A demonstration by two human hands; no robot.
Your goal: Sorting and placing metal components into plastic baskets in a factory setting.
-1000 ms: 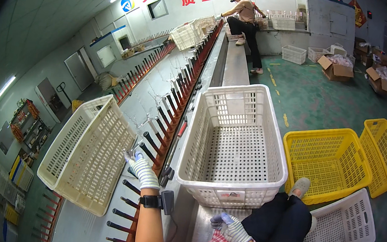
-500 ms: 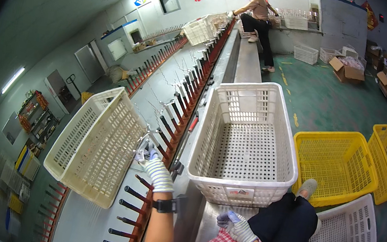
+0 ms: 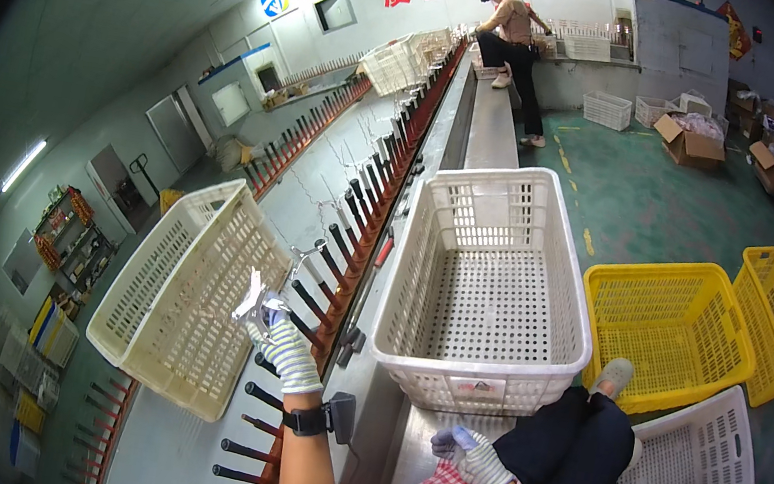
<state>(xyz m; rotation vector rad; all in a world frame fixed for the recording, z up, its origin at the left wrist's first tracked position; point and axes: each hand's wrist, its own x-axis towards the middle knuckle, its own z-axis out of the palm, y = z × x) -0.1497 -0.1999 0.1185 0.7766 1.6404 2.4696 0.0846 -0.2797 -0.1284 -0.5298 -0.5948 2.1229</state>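
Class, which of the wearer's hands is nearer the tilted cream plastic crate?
Left. The left hand is close by the crate's right side; the right hand is farther right, by the lap.

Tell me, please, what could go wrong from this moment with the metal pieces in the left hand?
The left hand holds shiny metal pieces that stick out, so they might slip, or snag in the holed wall of the cream crate close by. The left forearm passes close to the row of pegs; its wrist device could catch on one. The red-handled tool lying beside the pegs might get knocked.
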